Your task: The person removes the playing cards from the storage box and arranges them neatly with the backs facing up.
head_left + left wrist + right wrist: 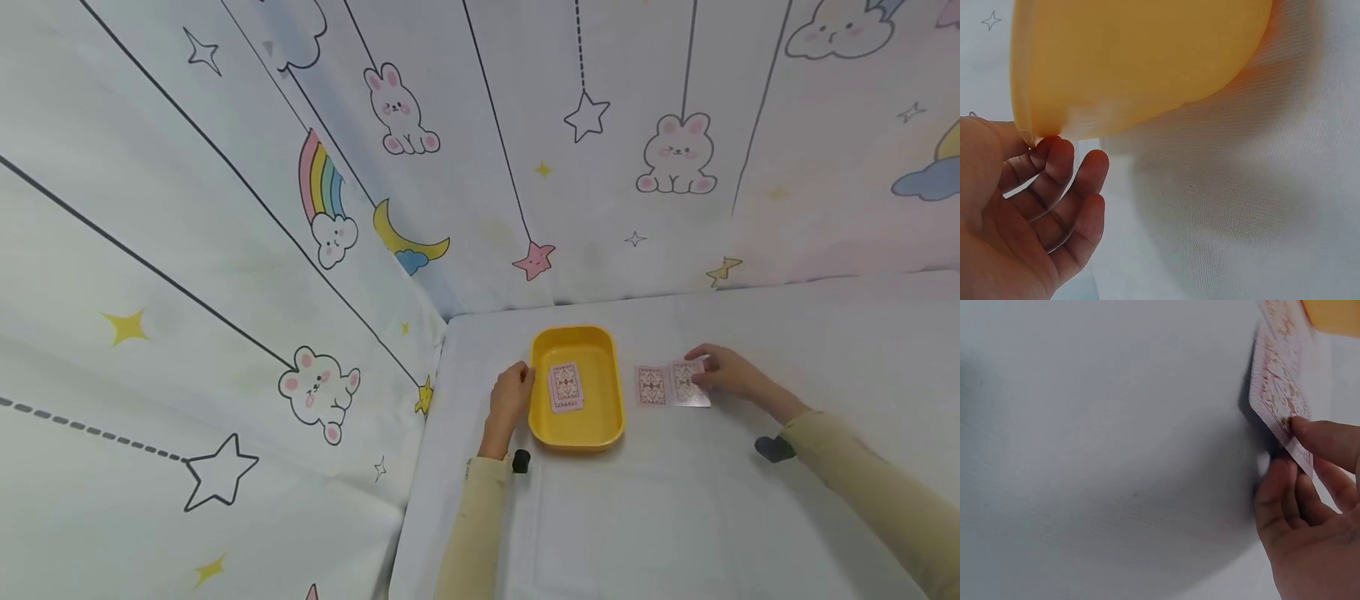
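Note:
A yellow tray stands on the white table, with a few playing cards lying back-up inside it. At the tray's left rim is my left hand; in the left wrist view its thumb and curled fingers pinch the rim. To the right of the tray my right hand pinches a red-patterned playing card by its right edge. The right wrist view has the thumb on top of that card and fingers beneath, the edge slightly raised. Another playing card lies between it and the tray.
The white-covered table extends to the front and right. Behind and to the left hang white cloths printed with stars, rabbits and bears. Dark wrist devices sit by both sleeves.

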Demonstrator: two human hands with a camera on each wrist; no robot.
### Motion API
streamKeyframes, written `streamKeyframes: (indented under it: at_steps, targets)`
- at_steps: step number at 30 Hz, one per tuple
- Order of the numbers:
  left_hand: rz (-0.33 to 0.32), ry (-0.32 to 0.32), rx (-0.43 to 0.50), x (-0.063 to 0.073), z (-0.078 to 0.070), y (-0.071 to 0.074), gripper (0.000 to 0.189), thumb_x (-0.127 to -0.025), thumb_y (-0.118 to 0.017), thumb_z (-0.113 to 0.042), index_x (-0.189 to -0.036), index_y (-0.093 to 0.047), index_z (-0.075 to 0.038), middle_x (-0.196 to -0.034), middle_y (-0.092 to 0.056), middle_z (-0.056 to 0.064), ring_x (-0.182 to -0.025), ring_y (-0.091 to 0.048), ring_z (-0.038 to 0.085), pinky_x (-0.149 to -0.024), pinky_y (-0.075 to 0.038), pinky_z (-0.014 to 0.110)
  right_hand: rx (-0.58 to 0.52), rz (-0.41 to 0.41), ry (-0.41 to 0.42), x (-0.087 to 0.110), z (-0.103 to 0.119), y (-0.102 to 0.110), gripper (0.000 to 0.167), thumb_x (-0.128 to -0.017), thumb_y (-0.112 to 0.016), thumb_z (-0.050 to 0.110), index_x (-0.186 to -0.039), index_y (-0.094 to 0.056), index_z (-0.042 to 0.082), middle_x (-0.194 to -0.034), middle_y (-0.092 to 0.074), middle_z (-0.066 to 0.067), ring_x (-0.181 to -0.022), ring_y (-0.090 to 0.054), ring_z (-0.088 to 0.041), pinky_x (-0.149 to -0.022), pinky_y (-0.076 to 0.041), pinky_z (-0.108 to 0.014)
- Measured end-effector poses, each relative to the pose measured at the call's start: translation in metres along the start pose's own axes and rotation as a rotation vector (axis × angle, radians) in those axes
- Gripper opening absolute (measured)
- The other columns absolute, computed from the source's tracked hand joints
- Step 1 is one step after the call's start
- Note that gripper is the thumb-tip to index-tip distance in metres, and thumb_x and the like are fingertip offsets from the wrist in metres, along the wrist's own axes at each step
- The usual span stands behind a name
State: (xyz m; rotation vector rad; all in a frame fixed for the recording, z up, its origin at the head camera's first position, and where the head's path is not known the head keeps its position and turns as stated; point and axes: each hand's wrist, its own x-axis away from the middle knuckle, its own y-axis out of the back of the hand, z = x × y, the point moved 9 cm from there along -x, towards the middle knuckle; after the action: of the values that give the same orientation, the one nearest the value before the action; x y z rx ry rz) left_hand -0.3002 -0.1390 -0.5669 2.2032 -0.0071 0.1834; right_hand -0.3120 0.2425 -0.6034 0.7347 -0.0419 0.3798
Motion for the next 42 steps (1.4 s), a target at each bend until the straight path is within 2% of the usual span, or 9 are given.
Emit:
streamKeyframes:
  at_steps: [6, 12, 17, 24, 33, 38, 42]
  targets:
    - [0.001, 0.007, -0.008, 0.0, -0.001, 0.001, 0.027, -0.106, -0.05, -0.035, -0.091, -0.057, -0.014, -0.074, -0.051, 0.0, -0.063, -0.048, 0.012, -0.055, -0.037, 0.023, 0.077, -0.066, 0.005, 0.0, 0.001, -0.005, 0.043, -0.092, -0.069, 0.011, -0.128, -0.051, -0.005, -0.097, -0.06, -0.018, -0.084, -0.055, -0.026, -0.068, -0.044, -0.032]
    - [0.002, 0.005, -0.002, -0.001, 0.0, 0.0, 0.027, -0.106, -0.05, -0.036, -0.092, -0.057, -0.014, -0.075, -0.051, 0.0, -0.064, -0.048, 0.013, -0.056, -0.038, 0.023, 0.169, -0.109, 0.035, 0.001, 0.011, -0.006, 0.042, -0.089, -0.07, 0.009, -0.124, -0.054, -0.01, -0.099, -0.057, -0.023, -0.086, -0.054, -0.029, -0.072, -0.046, -0.038]
    - [0.001, 0.003, -0.004, -0.001, 0.002, -0.001, 0.027, -0.106, -0.05, -0.036, -0.092, -0.057, -0.014, -0.075, -0.051, 0.0, -0.064, -0.048, 0.012, -0.056, -0.038, 0.023, 0.194, -0.11, 0.013, 0.006, 0.018, -0.006, 0.044, -0.089, -0.072, 0.011, -0.124, -0.055, -0.009, -0.103, -0.052, -0.028, -0.088, -0.053, -0.033, -0.075, -0.047, -0.044]
    - [0.002, 0.011, 0.001, -0.001, 0.002, -0.001, 0.026, -0.106, -0.05, -0.035, -0.093, -0.058, -0.014, -0.076, -0.052, 0.0, -0.065, -0.049, 0.013, -0.056, -0.038, 0.024, 0.216, -0.127, 0.003, 0.01, 0.022, -0.006, 0.031, -0.091, -0.069, 0.011, -0.115, -0.062, -0.007, -0.114, -0.05, -0.034, -0.103, -0.054, -0.045, -0.091, -0.045, -0.061]
    - [0.0, 0.02, 0.003, 0.0, 0.0, 0.001, 0.026, -0.107, -0.049, -0.035, -0.095, -0.058, -0.014, -0.077, -0.053, 0.001, -0.066, -0.049, 0.013, -0.057, -0.039, 0.023, 0.263, -0.116, 0.031, 0.006, 0.018, -0.006, 0.027, -0.094, -0.066, 0.013, -0.114, -0.066, -0.006, -0.115, -0.056, -0.034, -0.106, -0.055, -0.048, -0.091, -0.045, -0.062]
    - [0.005, 0.024, -0.002, 0.0, 0.001, -0.001, 0.027, -0.107, -0.049, -0.035, -0.094, -0.058, -0.014, -0.076, -0.052, 0.001, -0.066, -0.049, 0.013, -0.057, -0.038, 0.024, 0.285, -0.109, 0.071, 0.006, 0.023, -0.004, 0.026, -0.093, -0.067, 0.013, -0.11, -0.068, -0.006, -0.109, -0.059, -0.032, -0.101, -0.056, -0.046, -0.086, -0.046, -0.06]
    - [0.006, 0.017, 0.008, 0.0, 0.001, -0.001, 0.026, -0.107, -0.05, -0.034, -0.093, -0.057, -0.013, -0.075, -0.051, 0.001, -0.065, -0.048, 0.013, -0.056, -0.038, 0.024, 0.299, -0.075, 0.085, 0.004, 0.023, -0.003, 0.026, -0.092, -0.068, 0.015, -0.11, -0.067, -0.005, -0.106, -0.061, -0.03, -0.099, -0.057, -0.045, -0.085, -0.046, -0.059]
